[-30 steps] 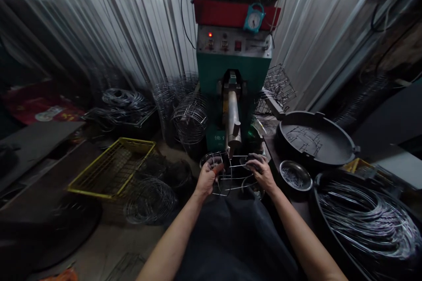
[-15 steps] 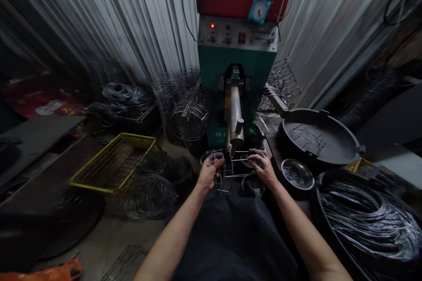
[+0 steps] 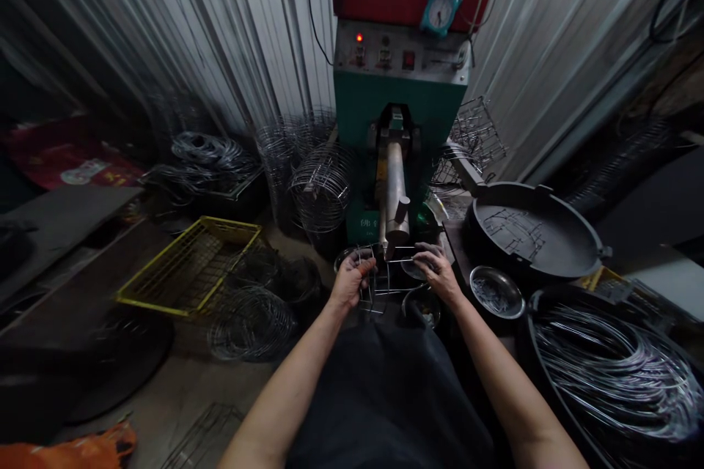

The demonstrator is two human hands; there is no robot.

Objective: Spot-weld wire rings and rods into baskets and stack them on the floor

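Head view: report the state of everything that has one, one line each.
Left hand, grip closed on the wire frame
Right hand, grip closed on its right end
Wire frame, held in both hands
Indicator light, lit red
Yellow basket, open-topped
Metal bowl, holding small metal pieces
Black pan, lidless, holding wire pieces
Black tub, heaped with wire hoops

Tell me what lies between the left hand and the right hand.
In the head view, a wire frame spans the stretch from left hand to right hand, with the metal arm's tip right by it.
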